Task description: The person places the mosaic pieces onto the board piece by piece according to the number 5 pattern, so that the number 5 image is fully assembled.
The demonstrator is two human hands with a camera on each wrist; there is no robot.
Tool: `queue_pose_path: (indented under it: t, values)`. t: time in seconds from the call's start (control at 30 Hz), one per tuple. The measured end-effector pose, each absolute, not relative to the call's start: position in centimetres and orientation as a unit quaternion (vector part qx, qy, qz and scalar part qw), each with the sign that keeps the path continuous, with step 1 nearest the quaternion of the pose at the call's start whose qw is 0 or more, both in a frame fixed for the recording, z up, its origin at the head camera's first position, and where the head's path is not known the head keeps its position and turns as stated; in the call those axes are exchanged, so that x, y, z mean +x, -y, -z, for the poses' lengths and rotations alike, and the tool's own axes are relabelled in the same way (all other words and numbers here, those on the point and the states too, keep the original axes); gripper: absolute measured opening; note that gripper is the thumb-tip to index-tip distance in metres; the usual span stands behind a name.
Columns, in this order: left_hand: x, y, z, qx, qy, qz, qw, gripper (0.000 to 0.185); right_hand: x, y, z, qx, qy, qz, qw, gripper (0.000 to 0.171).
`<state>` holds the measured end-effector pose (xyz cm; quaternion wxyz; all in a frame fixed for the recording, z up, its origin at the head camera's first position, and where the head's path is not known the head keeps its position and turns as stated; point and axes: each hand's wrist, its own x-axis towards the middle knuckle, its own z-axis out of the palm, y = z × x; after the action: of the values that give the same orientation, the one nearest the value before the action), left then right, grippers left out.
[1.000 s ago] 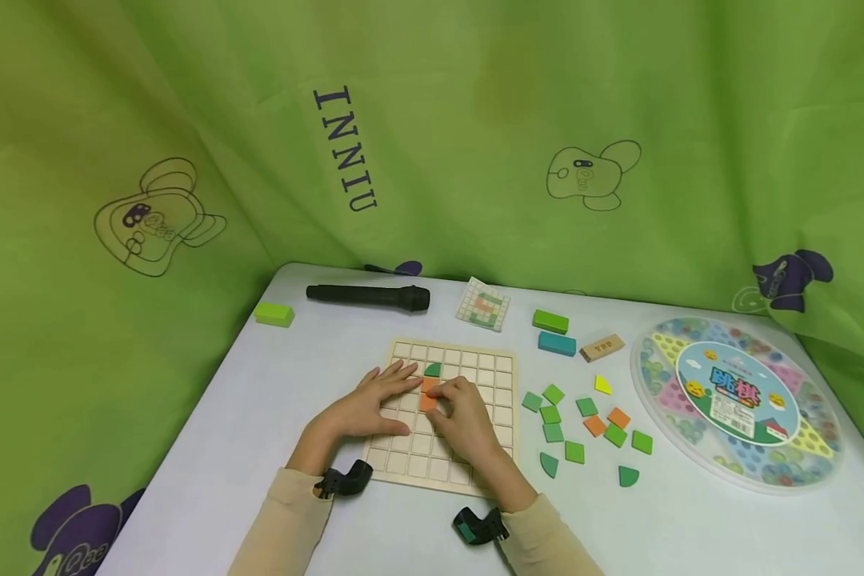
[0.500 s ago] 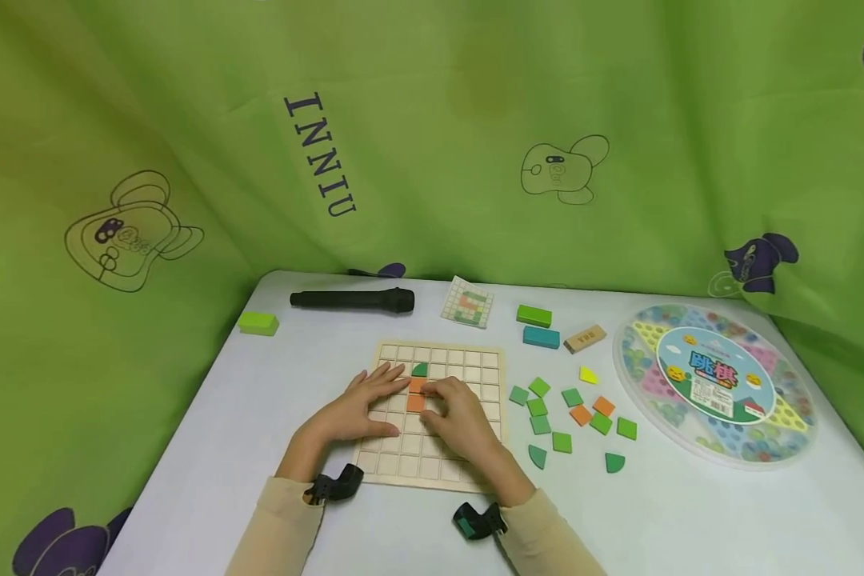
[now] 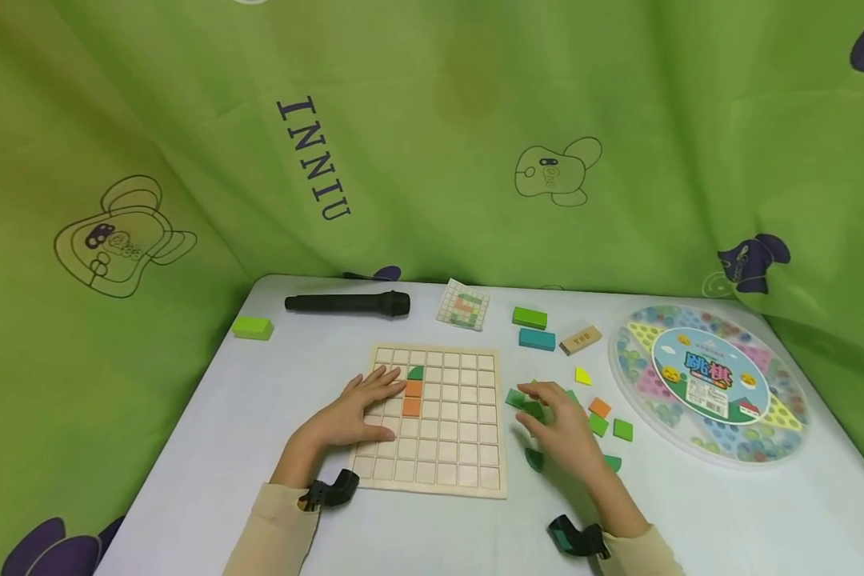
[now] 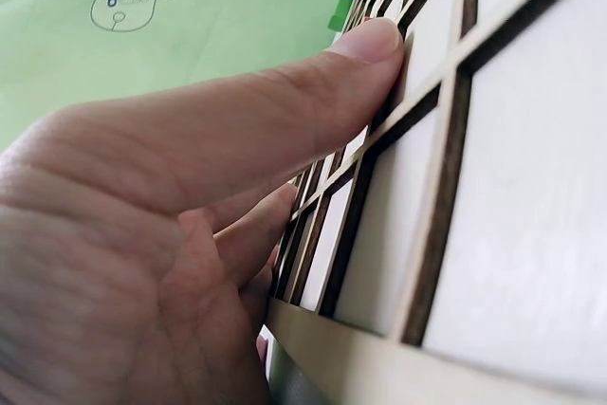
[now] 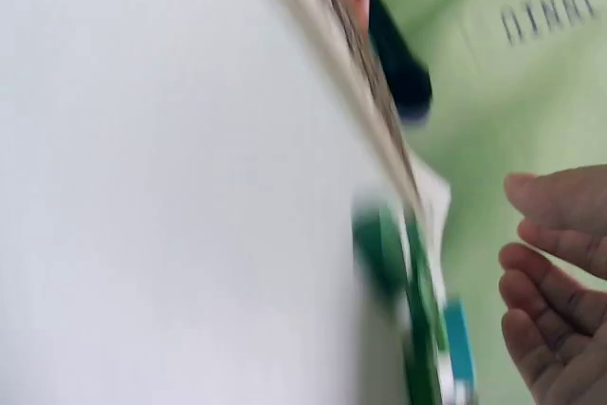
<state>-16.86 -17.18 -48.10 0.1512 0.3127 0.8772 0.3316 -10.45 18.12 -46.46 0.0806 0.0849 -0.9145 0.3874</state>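
In the head view my left hand rests on the left part of a pale wooden grid board, fingers spread. Beside its fingertips a dark green quarter-round tile lies in one cell, with two orange square tiles in the cells below it. The left wrist view shows the left thumb against the grid ridges. Right of the board, my right hand hovers over loose tiles and partly hides them. Its fingers are loosely bent with nothing between them, as the right wrist view of this hand also shows.
Loose green tiles, an orange tile and a yellow tile lie at the right. Behind are a patterned card, a black microphone and several blocks. A round Chinese checkers box stands far right.
My right hand has left the orange tile on the board and moved right, over the loose tiles. My left hand stays on the board. The head view has shifted slightly.
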Motion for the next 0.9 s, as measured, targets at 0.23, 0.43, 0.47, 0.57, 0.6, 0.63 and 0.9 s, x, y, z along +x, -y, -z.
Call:
queue_pose_path:
  t: [0.23,0.43,0.47,0.57,0.6,0.63,0.9]
  values:
    - [-16.9,17.1,48.2,0.312,-0.878,-0.332,0.149,0.081,-9.1,-23.8,47.3,0.022,0.937,-0.333,0.102,0.039]
    - [-16.8,17.2,48.3,0.313,-0.877,-0.333,0.150,0.082,-8.7,-25.4,48.4,0.009,0.947,-0.306,0.096,0.037]
    - [-16.7,17.3,48.3,0.312,-0.877,-0.333,0.149,0.082,-8.6,-25.4,48.5,0.011,0.948,-0.304,0.096,0.035]
    - [-16.5,17.4,48.3,0.317,-0.874,-0.337,0.148,0.081,-8.4,-25.2,48.7,0.012,0.949,-0.296,0.103,0.032]
    - [-16.5,17.4,48.3,0.318,-0.873,-0.339,0.148,0.081,-8.3,-25.2,48.7,0.011,0.950,-0.294,0.106,0.031]
    - [-16.5,17.4,48.3,0.319,-0.872,-0.340,0.148,0.082,-8.3,-25.2,48.7,0.011,0.950,-0.293,0.109,0.030]
    - [-16.7,17.2,48.1,0.318,-0.874,-0.336,0.147,0.081,-8.4,-24.3,48.1,0.016,0.942,-0.299,0.148,0.027]
